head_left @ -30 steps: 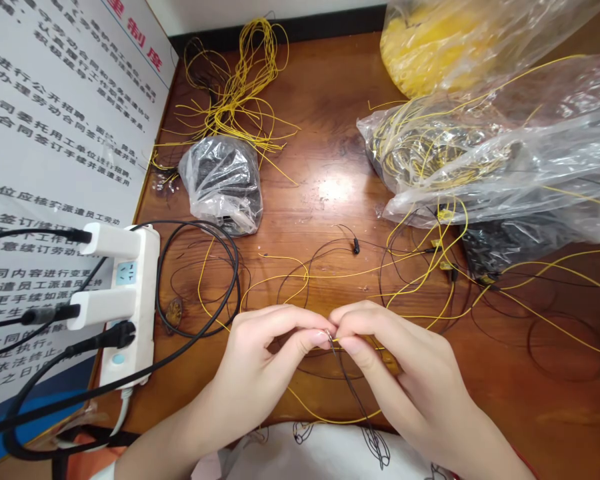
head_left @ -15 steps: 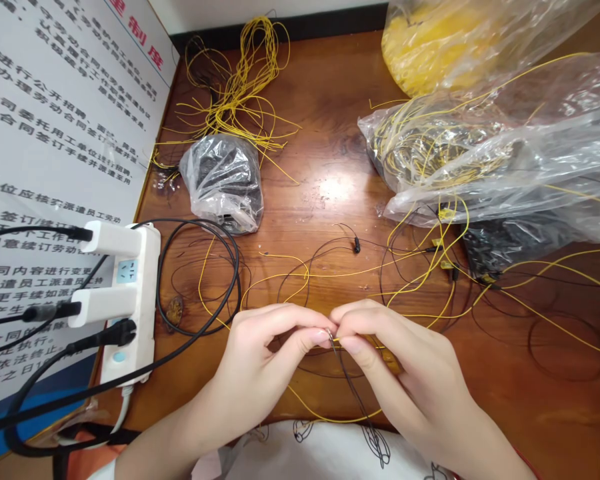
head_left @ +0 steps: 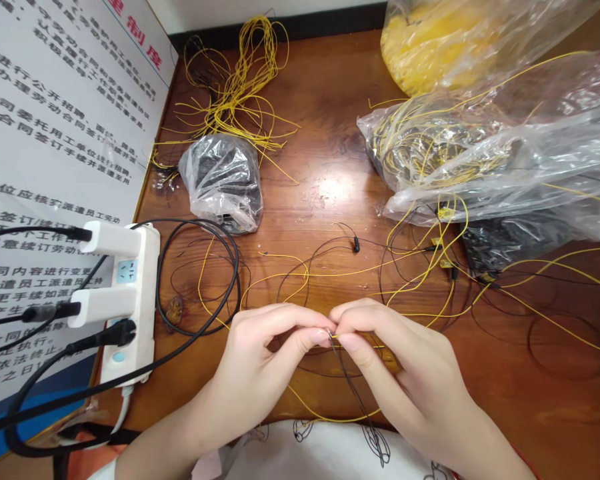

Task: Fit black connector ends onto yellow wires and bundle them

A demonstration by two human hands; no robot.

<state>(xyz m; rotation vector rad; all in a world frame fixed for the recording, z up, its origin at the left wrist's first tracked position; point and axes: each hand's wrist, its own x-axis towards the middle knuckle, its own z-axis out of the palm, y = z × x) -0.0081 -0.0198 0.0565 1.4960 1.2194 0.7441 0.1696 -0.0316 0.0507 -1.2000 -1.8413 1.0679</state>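
the left hand and right hand pinch a thin yellow wire and a black wire tight in their fingertips near the front edge of the bench, and these light, soft, bendy wires are best held close to the tip.

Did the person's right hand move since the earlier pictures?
No. The right hand sits in about the same place compared with the white power strip, still pinching the black wire.
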